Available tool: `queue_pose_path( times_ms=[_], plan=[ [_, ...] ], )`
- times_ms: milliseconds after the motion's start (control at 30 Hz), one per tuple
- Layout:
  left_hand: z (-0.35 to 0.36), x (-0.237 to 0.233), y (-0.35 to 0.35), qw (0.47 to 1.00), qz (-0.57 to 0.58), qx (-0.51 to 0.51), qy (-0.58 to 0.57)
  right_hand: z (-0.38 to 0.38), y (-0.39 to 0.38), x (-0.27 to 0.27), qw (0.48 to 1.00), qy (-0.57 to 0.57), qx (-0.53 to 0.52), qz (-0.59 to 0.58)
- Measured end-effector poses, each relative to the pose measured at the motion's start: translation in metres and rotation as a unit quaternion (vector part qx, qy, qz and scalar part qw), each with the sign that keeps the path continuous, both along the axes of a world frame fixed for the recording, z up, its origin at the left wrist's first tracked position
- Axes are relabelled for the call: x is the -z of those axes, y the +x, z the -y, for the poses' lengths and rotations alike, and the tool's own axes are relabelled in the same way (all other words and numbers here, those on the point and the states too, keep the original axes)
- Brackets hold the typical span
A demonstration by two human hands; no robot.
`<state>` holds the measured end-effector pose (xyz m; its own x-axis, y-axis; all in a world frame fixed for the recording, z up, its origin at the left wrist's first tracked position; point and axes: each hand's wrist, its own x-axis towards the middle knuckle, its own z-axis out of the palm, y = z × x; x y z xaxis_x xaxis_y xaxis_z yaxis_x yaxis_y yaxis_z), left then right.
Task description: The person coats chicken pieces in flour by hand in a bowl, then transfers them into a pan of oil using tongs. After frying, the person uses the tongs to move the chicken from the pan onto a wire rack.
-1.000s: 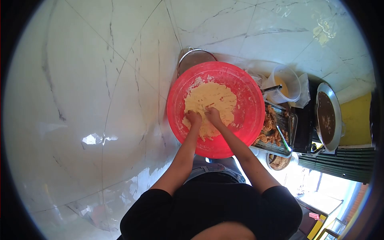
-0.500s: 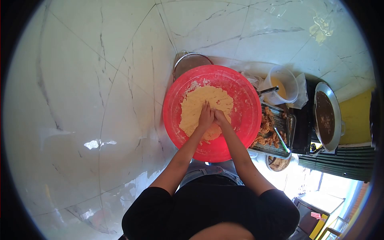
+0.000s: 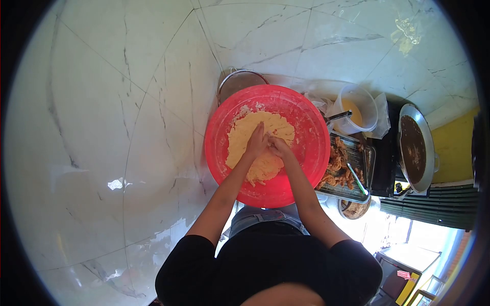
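Observation:
A wide red basin [image 3: 312,148] holds a bed of pale yellow flour [image 3: 240,137], loose and crumbly, with a more orange patch nearest my body. Over the middle of the flour, my left hand [image 3: 256,141] has its fingers stretched out and pointing away from me. Close against it on the right is my right hand [image 3: 278,146], its fingers bent and drawn together toward the left palm. Whatever lies between the two hands, if anything, is too small to make out.
Right of the basin, a metal tray [image 3: 371,168] holds fried pieces [image 3: 337,171] and green-and-white tongs [image 3: 357,178]. Behind it stands a clear tub [image 3: 377,109] with yellowish liquid. Farther right sits a pan of dark oil [image 3: 412,148]. Tiled walls [image 3: 153,127] rise at left and back.
My hands have come up slightly and parted a little from their earlier pressed-together position. The left fingers now reach farther forward, and the right fingers are bent.

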<state>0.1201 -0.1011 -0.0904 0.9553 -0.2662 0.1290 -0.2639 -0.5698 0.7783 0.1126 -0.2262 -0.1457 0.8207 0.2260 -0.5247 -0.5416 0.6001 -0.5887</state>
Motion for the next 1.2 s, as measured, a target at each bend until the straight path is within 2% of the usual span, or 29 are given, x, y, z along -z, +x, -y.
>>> queue_pose_path(
  times_ms=[67,167,200,267,367,467,567,667,700,767,833,900,967,1067,1167,1200],
  plan=[
    [0.002,-0.011,-0.004,0.998,0.026,-0.053,0.003,-0.002,0.002,-0.005,0.999,0.014,0.045,0.017],
    [-0.002,0.001,-0.012,0.996,0.053,0.032,0.066,0.003,-0.001,-0.003,0.999,0.014,0.032,0.019],
    [0.002,0.004,-0.016,0.997,0.037,-0.066,-0.015,0.001,-0.004,-0.010,0.999,0.017,0.042,0.021],
    [0.013,0.009,-0.018,0.950,0.006,-0.256,-0.177,-0.006,-0.006,-0.031,0.997,0.022,0.062,0.028],
    [0.010,0.032,-0.013,0.901,-0.181,-0.129,-0.373,-0.005,-0.004,-0.009,0.983,-0.122,-0.025,0.131],
    [0.003,0.019,-0.012,0.861,-0.286,-0.245,-0.343,-0.006,-0.004,-0.059,0.954,-0.264,-0.088,0.111],
    [-0.009,0.021,-0.008,0.751,-0.297,-0.210,-0.550,-0.001,0.003,-0.070,0.924,-0.357,0.010,0.135],
    [-0.018,0.012,-0.009,0.742,-0.288,-0.197,-0.572,0.005,0.015,-0.031,0.814,-0.515,0.060,0.262],
    [-0.021,0.008,-0.011,0.738,-0.291,-0.199,-0.575,0.000,0.018,-0.012,0.736,-0.602,0.064,0.303],
    [-0.027,0.002,-0.014,0.732,-0.297,-0.200,-0.580,-0.009,0.021,0.016,0.548,-0.745,0.074,0.373],
    [-0.036,0.007,-0.016,0.726,-0.298,-0.203,-0.585,-0.031,0.004,0.002,0.513,-0.761,-0.006,0.398],
    [-0.042,0.007,-0.018,0.721,-0.299,-0.205,-0.590,-0.041,-0.008,0.002,0.585,-0.686,-0.084,0.424],
    [-0.048,0.001,-0.019,0.719,-0.301,-0.210,-0.591,-0.048,-0.015,0.015,0.742,-0.491,-0.153,0.430],
    [-0.053,0.001,-0.016,0.655,-0.321,-0.236,-0.642,-0.048,-0.021,0.007,0.703,-0.549,-0.194,0.408],
    [-0.057,0.023,-0.012,0.640,-0.315,-0.207,-0.670,-0.041,-0.013,-0.008,0.801,-0.522,-0.081,0.283],
    [-0.056,0.022,-0.012,0.641,-0.312,-0.211,-0.669,-0.040,-0.006,-0.012,0.821,-0.498,-0.046,0.275]
  ],
)
